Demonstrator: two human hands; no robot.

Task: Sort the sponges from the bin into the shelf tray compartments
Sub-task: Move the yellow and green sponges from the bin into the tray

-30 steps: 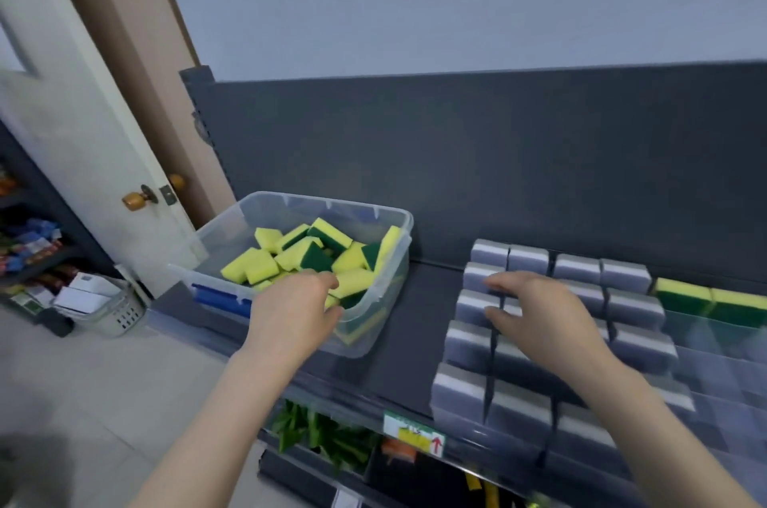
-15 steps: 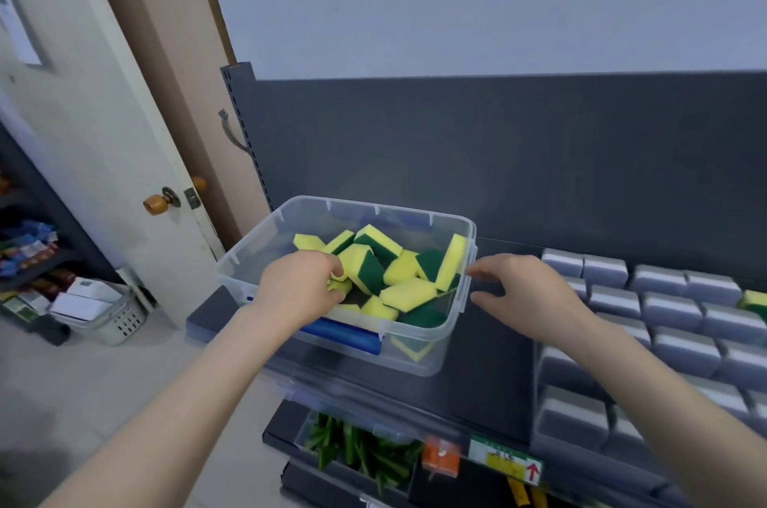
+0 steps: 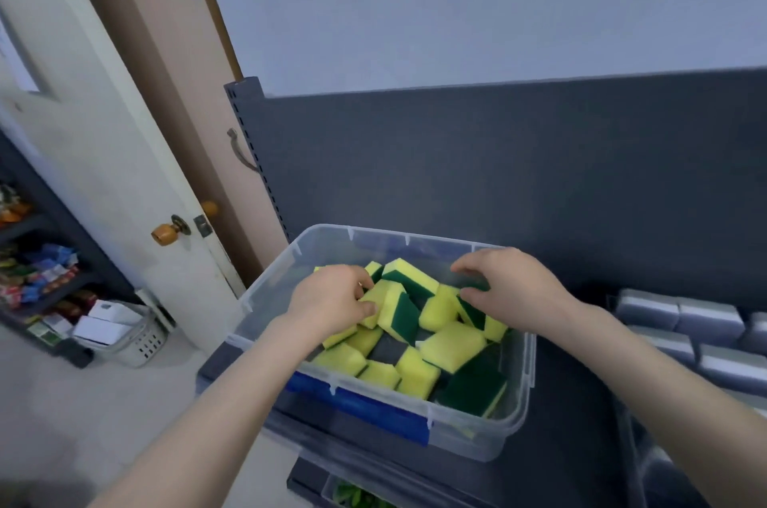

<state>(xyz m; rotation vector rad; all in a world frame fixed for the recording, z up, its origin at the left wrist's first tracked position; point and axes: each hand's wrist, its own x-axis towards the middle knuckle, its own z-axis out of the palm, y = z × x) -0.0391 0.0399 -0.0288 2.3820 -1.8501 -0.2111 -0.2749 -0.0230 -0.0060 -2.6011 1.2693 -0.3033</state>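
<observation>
A clear plastic bin (image 3: 477, 431) stands on the dark shelf and holds several yellow-and-green sponges (image 3: 450, 345). My left hand (image 3: 332, 300) is inside the bin, its fingers curled round a yellow-and-green sponge (image 3: 390, 308) at the pile's left. My right hand (image 3: 504, 287) hovers over the pile's right side with fingers spread and curved, holding nothing. Grey sponges (image 3: 680, 316) fill the shelf tray at the right edge.
A dark back panel (image 3: 498, 167) rises behind the bin. A white door with a brass knob (image 3: 166, 233) stands to the left. On the floor sits a white basket (image 3: 124, 333) beside a rack of packets. A lower shelf shows green items (image 3: 357, 497).
The view swung left from the tray to the bin. My right hand left the grey sponges and came over the bin. My left hand went into the pile and closed on a sponge.
</observation>
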